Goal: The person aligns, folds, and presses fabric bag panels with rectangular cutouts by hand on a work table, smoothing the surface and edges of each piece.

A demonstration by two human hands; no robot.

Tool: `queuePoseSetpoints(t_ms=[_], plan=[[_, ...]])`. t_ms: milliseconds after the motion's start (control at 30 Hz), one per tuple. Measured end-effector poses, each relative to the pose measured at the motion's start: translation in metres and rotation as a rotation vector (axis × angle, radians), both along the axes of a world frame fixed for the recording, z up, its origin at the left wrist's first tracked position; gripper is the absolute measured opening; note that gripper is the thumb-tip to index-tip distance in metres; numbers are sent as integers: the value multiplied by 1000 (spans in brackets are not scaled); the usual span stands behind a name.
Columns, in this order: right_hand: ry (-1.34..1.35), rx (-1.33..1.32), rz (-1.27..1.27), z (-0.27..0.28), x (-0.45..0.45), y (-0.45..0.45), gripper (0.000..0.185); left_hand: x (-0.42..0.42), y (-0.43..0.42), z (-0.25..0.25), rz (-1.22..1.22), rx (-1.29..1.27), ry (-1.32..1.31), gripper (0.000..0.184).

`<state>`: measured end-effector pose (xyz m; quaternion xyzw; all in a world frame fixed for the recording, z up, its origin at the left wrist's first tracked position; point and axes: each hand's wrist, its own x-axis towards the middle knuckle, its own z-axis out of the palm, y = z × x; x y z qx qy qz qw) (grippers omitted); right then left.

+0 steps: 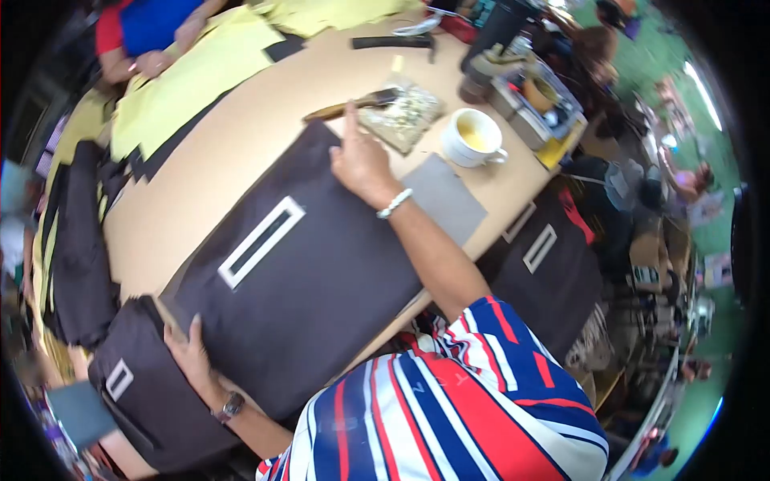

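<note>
A large dark brown fabric panel [321, 280] with a pale rectangular frame [261, 242] on it lies across the table in front of me. My right hand [362, 164] rests by its far corner, index finger stretched out over the wooden handle of a brush [329, 111]. The brush lies partly on a bag [405, 120] spattered with pale bits. My left hand [191, 361], thumb apart from the fingers, lies at the panel's near left edge. Beside it, more dark fabric [172, 413] with a smaller pale frame [119, 379] hangs over the table's side.
A white cup [473, 138] with yellow contents stands right of the bag, near a grey sheet [443, 196]. Behind it is a box of supplies [537, 104]. Yellow pieces [188, 88] lie at the far left before another person [156, 40]. Dark fabric [553, 264] hangs at right.
</note>
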<state>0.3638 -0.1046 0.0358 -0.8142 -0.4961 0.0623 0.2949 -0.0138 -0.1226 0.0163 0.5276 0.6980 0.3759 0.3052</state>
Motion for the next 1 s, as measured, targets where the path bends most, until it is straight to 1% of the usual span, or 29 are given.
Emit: queuePoseSetpoints(t_ms=[67,100,133,167,200,233,267,300,400,433,467,500,533,600,667,700,767,800,833,867,933,967,1000], plan=[[16,-43,-15,7,0,-6,80,1,-2,1,32,-40,-240,71],[53,-56,-9,6,1,-8,80,4,-3,2,-36,1,-247,66],[91,-67,1,4,2,-9,80,8,-4,3,-119,59,-315,65],[60,2,10,0,3,-10,79,10,-6,7,-200,118,-385,65],[162,88,31,8,2,-15,76,17,-8,17,-280,177,-456,65],[210,274,72,13,3,-20,76,24,-13,37,-295,68,-594,66],[257,459,111,18,4,-26,77,28,-17,48,-288,95,-595,61],[307,561,105,31,7,-38,75,32,-22,62,-331,102,-571,59],[284,814,-68,55,33,-91,72,55,-42,97,-429,178,-555,50],[306,883,-136,55,52,-112,71,68,-47,101,-450,226,-649,48],[317,933,-185,58,70,-139,71,79,-50,102,-472,270,-746,45],[327,983,-234,60,89,-166,70,81,-46,93,-547,301,-786,35],[321,1017,-264,62,100,-190,69,101,-47,95,-492,274,-708,28],[425,1018,-410,56,128,-249,67,144,-50,88,-697,381,-606,30],[254,790,-545,49,153,-319,63,191,-51,92,-1175,113,-577,41],[105,601,-603,43,163,-357,63,219,-51,94,-1424,-31,-540,46],[-88,233,-674,26,186,-450,64,273,-75,82,-1811,-245,-517,46],[4,141,-756,28,185,-486,66,298,-93,72,-1966,-363,-521,46],[93,40,-832,30,183,-521,67,320,-112,58,-2080,-486,-531,46],[320,26,-958,44,176,-547,69,335,-138,49,-2098,-641,-561,45],[325,20,-997,55,167,-603,70,354,-180,27,-2117,-945,-530,36],[284,-81,-1037,58,171,-639,71,357,-211,7,-2033,-924,-750,34],[244,-186,-1074,59,176,-673,72,359,-219,-2,-2109,-1057,-715,32]])
